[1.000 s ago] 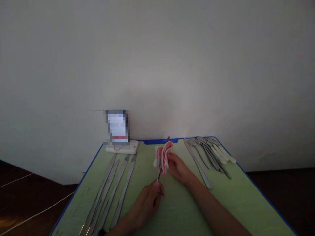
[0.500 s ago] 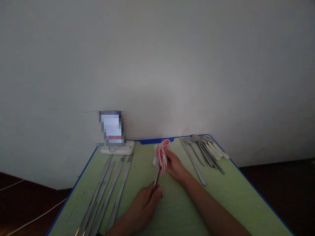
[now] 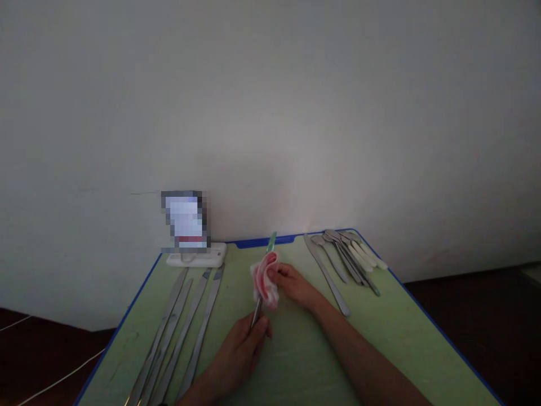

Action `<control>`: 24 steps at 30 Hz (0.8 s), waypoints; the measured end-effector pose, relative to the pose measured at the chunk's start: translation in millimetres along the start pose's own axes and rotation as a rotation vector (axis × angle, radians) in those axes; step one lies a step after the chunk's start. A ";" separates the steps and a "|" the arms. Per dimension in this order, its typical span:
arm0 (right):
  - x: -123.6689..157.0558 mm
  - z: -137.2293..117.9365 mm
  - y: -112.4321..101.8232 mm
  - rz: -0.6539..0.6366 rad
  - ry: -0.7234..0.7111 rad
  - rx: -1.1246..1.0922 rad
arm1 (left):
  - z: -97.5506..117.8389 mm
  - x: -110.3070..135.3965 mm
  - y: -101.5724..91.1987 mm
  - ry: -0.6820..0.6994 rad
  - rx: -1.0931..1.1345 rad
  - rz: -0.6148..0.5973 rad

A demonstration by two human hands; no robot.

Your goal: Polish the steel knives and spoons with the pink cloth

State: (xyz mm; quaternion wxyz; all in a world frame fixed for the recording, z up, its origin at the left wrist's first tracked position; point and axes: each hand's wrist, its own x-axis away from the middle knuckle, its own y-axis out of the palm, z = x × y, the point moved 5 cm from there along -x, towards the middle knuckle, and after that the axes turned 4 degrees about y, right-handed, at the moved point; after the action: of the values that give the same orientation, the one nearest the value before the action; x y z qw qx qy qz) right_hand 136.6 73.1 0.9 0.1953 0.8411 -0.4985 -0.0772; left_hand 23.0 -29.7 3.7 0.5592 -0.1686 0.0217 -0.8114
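My left hand [image 3: 243, 347] is closed round the near end of a thin metal utensil [image 3: 256, 309] that points away from me over the green table [image 3: 296, 361]. The utensil's greenish far tip [image 3: 271, 242] sticks out past a pink and white cloth [image 3: 265, 280]. My right hand [image 3: 296, 285] is closed on that cloth, which is wrapped around the utensil's middle.
Several long metal knives [image 3: 186, 332] lie side by side on the left. A heap of spoons and other cutlery [image 3: 350, 256] lies at the back right. A white stand with a blurred screen [image 3: 186, 237] sits at the back edge by the wall. Cables run on the dark floor at left.
The cloth in my right hand has slid nearer along the utensil, baring its greenish far tip. The view has shifted a little to the right.
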 end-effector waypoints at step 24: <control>-4.1 1.5 -4.2 0.147 0.027 -0.302 | -2.3 -2.7 -1.1 0.065 0.031 0.016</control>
State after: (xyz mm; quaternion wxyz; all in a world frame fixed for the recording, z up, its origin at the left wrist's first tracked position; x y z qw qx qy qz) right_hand 137.5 78.1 -2.4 0.3313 0.7645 -0.5386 -0.1255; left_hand 22.2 -27.1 1.1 0.5670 -0.1334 0.0285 -0.8123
